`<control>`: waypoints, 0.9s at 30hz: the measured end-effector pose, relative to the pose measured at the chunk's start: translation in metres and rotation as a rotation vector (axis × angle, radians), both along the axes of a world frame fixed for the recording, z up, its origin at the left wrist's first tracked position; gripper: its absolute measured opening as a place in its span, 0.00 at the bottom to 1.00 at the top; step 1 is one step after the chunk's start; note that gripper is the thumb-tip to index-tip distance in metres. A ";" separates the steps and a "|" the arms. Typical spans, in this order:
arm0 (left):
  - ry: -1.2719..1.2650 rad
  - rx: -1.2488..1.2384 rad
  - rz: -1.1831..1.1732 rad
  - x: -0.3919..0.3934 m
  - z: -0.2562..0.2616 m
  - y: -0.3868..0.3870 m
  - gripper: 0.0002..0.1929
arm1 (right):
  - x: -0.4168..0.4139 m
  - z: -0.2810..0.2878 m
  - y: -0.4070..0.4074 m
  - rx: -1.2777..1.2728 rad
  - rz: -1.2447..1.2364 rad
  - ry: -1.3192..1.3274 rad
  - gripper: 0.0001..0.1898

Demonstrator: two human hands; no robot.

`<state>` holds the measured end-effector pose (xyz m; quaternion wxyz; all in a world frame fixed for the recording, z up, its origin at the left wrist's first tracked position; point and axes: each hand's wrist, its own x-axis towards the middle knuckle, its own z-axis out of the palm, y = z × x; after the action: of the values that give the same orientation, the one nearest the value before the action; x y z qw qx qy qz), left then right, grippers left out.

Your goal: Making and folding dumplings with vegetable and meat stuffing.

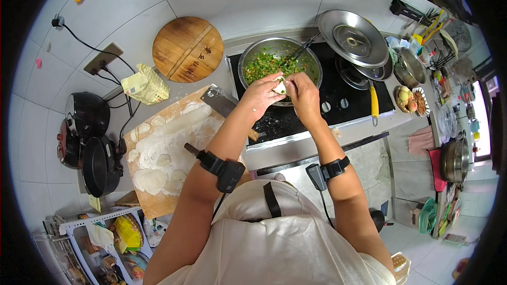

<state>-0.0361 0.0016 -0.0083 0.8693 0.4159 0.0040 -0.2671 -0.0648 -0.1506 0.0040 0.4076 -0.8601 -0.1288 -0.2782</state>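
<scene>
Over the near rim of a steel mixing bowl (313, 57), my left hand (259, 95) holds a small dough wrapper (279, 86) with some green filling in it. The fingers of my right hand (303, 91) pinch the wrapper's right edge. Chopped green filling (261, 65) with orange bits lies in the bowl, and dark chopsticks (307, 45) lean in it. To the left, a floured wooden board (154, 206) bears a dough roll (188, 119), several small dough pieces (144, 128) and a larger flattened dough lump (149, 181). A cleaver (220, 101) lies across the board's upper right corner, partly behind my left forearm.
The bowl stands on a black glass cooktop (285, 120). Right of it are a large steel lid (350, 39), a yellow-handled pan (374, 103) and a fruit basket (404, 99). A flour bag (145, 85) and round wooden lid (188, 49) stand behind the board; black pans (101, 166) are at left.
</scene>
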 end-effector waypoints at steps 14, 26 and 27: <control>-0.020 0.303 0.048 0.000 0.008 -0.009 0.21 | -0.001 0.002 0.000 -0.077 0.060 0.033 0.04; 0.075 0.264 0.112 0.009 0.000 -0.014 0.11 | -0.006 0.005 0.007 -0.386 0.030 -0.147 0.08; 0.074 0.263 0.112 0.008 0.001 -0.014 0.11 | -0.005 0.004 0.007 -0.387 0.029 -0.147 0.08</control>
<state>-0.0277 -0.0125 -0.0069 0.8201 0.5152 0.0941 -0.2307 -0.0702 -0.1439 0.0083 0.2284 -0.8978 -0.2216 -0.3046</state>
